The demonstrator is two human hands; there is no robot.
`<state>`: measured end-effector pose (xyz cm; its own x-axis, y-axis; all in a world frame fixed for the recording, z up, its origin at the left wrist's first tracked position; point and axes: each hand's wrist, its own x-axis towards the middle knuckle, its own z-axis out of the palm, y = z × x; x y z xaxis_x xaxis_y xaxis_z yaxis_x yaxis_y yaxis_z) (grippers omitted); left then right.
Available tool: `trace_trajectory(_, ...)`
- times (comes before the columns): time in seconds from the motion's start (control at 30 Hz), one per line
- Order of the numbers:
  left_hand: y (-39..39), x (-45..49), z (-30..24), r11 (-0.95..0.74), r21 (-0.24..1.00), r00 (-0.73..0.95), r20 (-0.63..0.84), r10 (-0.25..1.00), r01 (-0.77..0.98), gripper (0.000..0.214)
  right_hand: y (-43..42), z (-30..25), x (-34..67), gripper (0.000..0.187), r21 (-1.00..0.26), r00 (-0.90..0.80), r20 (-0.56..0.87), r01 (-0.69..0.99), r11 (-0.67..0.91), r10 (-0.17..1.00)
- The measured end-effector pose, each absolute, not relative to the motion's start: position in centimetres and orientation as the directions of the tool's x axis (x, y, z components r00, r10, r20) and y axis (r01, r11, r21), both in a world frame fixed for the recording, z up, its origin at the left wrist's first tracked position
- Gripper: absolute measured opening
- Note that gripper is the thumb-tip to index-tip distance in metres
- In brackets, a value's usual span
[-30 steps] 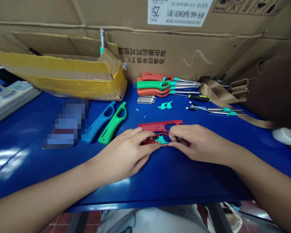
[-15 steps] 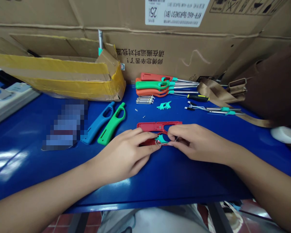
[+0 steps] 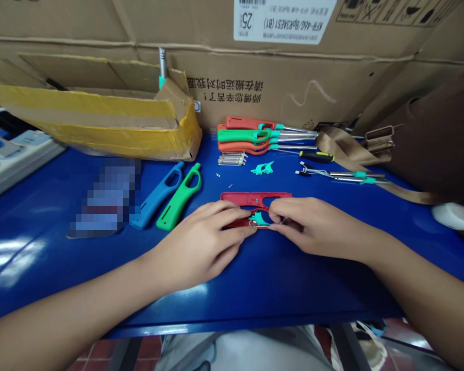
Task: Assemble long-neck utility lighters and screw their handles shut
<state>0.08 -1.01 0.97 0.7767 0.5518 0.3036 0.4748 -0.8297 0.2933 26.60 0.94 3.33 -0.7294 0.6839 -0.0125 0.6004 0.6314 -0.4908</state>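
My left hand (image 3: 204, 239) lies over the left end of an open red lighter casing half (image 3: 239, 222), its fingers closed on it. Inside that half sits a turquoise trigger piece (image 3: 260, 219), with a thin white wire (image 3: 254, 223) beside my fingertips. At the casing's right end my right hand (image 3: 313, 224) makes a pinch; what it holds is mostly hidden by the fingers. Just behind lies the other red casing half (image 3: 237, 198), hollow side up.
Blue (image 3: 158, 198) and green (image 3: 180, 198) lighter casings lie left. Behind are assembled lighters (image 3: 243, 135), clear fuel tanks (image 3: 232, 158), turquoise triggers (image 3: 263, 168), a screwdriver (image 3: 317, 155) and metal tubes with wires (image 3: 355, 176). A taped cardboard box (image 3: 139, 129) stands back left.
Both hands stay at the casing with only slight finger shifts. Less of the white wire loop shows by my left fingertips. The whole view has shifted a little.
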Motion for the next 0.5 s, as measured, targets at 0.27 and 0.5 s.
trace_trajectory(0.27, -1.11, 0.12, 0.92, -0.812, 0.325, 0.769, 0.285, 0.573, 0.485, 0.034, 0.93, 3.42, 26.52, 0.018, -0.472, -0.738, -0.038, 0.608, 0.638, 0.674)
trace_trajectory(0.5, -0.94, 0.28, 0.94, -0.809, 0.334, 0.78, 0.253, 0.572, 0.484, 0.035, 0.91, 3.52, 26.57, 0.016, -0.45, -0.735, -0.036, 0.617, 0.646, 0.677)
